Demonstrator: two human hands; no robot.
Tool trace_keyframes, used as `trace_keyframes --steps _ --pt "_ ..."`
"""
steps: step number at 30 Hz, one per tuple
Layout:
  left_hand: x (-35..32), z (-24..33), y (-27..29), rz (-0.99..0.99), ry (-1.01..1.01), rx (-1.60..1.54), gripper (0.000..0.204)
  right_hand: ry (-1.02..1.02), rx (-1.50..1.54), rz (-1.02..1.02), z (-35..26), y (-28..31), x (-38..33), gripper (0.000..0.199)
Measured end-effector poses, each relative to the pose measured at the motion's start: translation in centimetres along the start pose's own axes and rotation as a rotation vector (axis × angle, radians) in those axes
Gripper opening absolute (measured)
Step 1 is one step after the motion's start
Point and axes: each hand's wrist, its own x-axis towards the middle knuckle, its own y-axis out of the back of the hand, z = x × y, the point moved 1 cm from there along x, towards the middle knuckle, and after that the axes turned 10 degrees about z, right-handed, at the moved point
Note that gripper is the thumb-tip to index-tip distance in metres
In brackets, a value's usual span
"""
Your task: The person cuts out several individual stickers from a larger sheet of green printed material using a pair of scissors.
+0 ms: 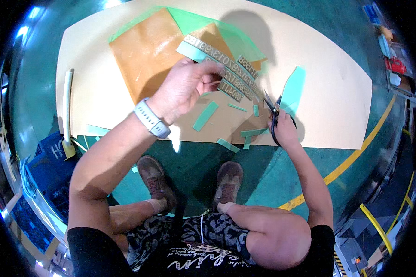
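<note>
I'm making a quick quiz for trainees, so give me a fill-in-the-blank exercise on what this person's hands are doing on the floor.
1. The right hand holds a pair of black ____.
2. The left hand wears a light grey ____ on its wrist.
3. The green strips lie on a large tan ____ spread over the green floor.
4. The left hand pinches the long grey strips with raised characters, which lie partly over an ____ sheet.

Missing words: scissors; watch; board; orange

Black short-sleeved shirt, black-and-white patterned shorts, pale grey wristwatch (151,121) on left wrist, brown shoes (156,177), bare forearms
</note>
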Motion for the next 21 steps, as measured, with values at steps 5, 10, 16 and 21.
trace_keyframes --steps 5,10,16,21 --pt "-3.4 5.1 -0.8 0.041 -0.046 -0.034 0.020 0.030 -0.344 -0.382 -4.9 5.6 2.0 0.070" --pt "-5.1 8.6 0.2 -0.023 -0.123 0.026 0.025 0.119 0.857 -0.368 -12.9 12.6 7.5 0.059" --pt "-6.8 11.7 3.7 -0.044 -0.325 -0.010 0.026 -0.134 1.491 -0.661 -19.4 14.3 11.0 0.042" --pt "-6.5 10.5 11.9 0.025 -0.272 -0.027 0.029 -0.004 1.539 -0.662 -20.7 14.4 11.9 0.013"
